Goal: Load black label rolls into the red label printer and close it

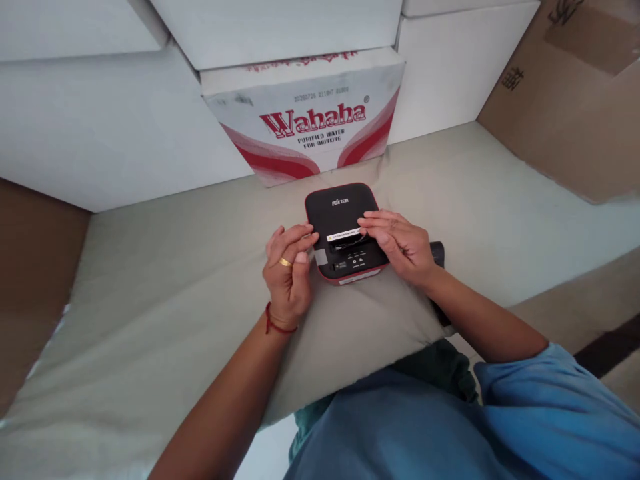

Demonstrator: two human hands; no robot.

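Black device with red edging lies flat at the centre of the frame, on a pale cloth-covered surface, its top face towards me. A white label strip crosses that face just above a dark slot, and a grey patch sits at its lower left.

My left hand is at the left edge of the device. The forearm rises from the bottom left of the frame; the fingers are loosely bent and angled right, with the leading fingertips against the edge. The thumb points upward, apart from the fingertips; the hand is partly open with nothing grasped. It bears a gold ring, and a red cord circles the wrist.

My right hand comes in from the lower right, forearm slanting up and left. It lies over the device's right side, fingers nearly straight and close together, tips beside the label's right end. The thumb is tucked beneath them; I cannot tell whether anything thin is pinched there.

A dark object is partly hidden behind my right wrist. A Wahaha carton stands at upper centre.
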